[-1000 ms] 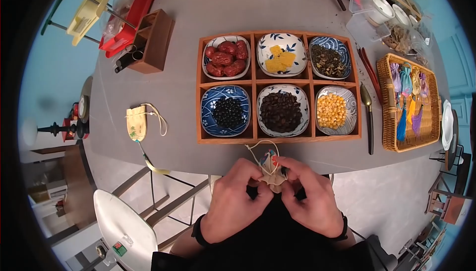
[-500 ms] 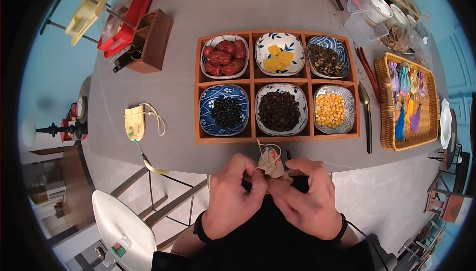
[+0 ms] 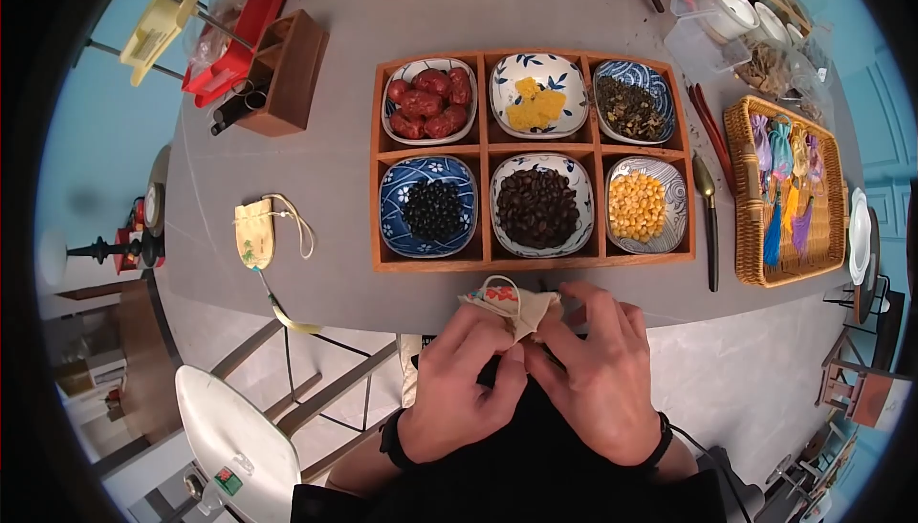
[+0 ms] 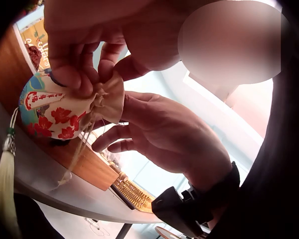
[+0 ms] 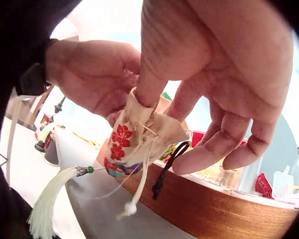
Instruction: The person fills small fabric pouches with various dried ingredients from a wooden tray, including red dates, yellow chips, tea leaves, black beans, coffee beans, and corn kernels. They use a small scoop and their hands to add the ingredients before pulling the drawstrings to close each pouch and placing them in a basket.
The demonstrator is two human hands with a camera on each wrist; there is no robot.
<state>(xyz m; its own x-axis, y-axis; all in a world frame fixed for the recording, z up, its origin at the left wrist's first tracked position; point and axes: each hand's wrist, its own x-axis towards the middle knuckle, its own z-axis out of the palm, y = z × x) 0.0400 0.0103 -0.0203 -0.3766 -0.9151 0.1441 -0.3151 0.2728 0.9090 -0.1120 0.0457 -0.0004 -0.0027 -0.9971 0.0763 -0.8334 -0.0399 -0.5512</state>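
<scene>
A small cream drawstring pouch with red flowers is held up at the table's near edge, just in front of the divided wooden box. My left hand pinches its gathered neck from the left. From the other side my right hand grips the mouth; in the right wrist view its thumb and index finger are at the cloth opening, other fingers spread. Cords and a pale tassel hang from the pouch. A short black cord dangles by the right fingers. The pouch's inside is hidden.
The wooden box holds dishes of red dates, yellow pieces, dried leaves, black beans, dark brown beans and corn kernels. A spoon and a wicker tray of pouches lie right. Another cream pouch lies left.
The pouch has tilted and turned in my hands, its cord loop now lying over the neck. My right fingers have shifted around the mouth. The view has moved slightly.
</scene>
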